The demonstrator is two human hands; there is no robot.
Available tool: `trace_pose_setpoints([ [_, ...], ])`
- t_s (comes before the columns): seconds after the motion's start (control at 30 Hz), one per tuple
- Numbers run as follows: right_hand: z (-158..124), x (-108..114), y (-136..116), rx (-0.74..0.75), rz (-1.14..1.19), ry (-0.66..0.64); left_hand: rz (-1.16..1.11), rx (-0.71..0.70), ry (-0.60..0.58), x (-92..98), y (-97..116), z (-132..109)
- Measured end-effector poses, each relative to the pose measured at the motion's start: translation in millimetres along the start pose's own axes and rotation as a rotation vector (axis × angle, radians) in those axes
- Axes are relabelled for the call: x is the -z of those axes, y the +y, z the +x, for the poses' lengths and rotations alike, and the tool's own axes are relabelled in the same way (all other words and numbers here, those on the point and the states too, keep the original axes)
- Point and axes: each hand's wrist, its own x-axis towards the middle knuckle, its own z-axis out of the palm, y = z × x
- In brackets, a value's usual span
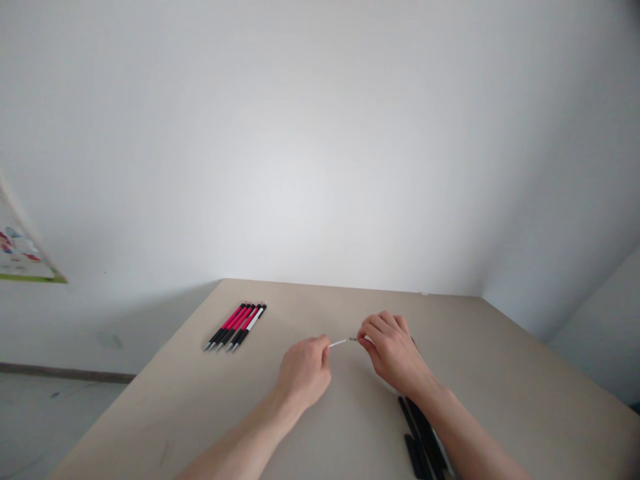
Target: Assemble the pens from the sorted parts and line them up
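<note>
Over the middle of the table, my left hand (306,373) is closed in a pinch on a thin white pen refill (338,343), whose end points to the right. Facing it, my right hand (390,347) pinches a tiny metallic piece that looks like a spring (353,339). A small gap separates the spring from the refill's tip. Under and beside my right forearm lie several black pen parts (414,453), partly hidden by the arm.
Several assembled pens (235,327), pink and black with one white and black, lie side by side at the table's left. The beige table (200,413) meets a white wall (320,167) at the back. A poster (23,247) hangs at far left.
</note>
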Motion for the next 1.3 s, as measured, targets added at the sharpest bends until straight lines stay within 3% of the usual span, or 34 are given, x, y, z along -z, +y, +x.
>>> trace_pose_setpoints([
  [0.33,1.0,0.4,-3.4,0.053,0.001,0.003,-0.009,-0.045,-0.014,-2.2,-2.1,0.1],
  [0.7,-2.4,5.3,-9.8,0.096,0.135,-0.015,-0.175,-0.179,-0.023,1.2,1.8,-2.4],
  [0.9,-9.3,8.2,34.5,-0.152,0.064,0.09,-0.19,-0.202,0.025,-2.3,0.2,-2.5],
  [1.1,-14.8,13.5,63.3,-0.555,-0.028,-0.133,-0.192,-0.193,0.01,-2.4,0.1,-2.2],
  [1.3,-16.6,17.1,60.3,-0.607,-0.045,-0.245,-0.172,-0.179,-0.01,-1.9,0.7,-1.8],
])
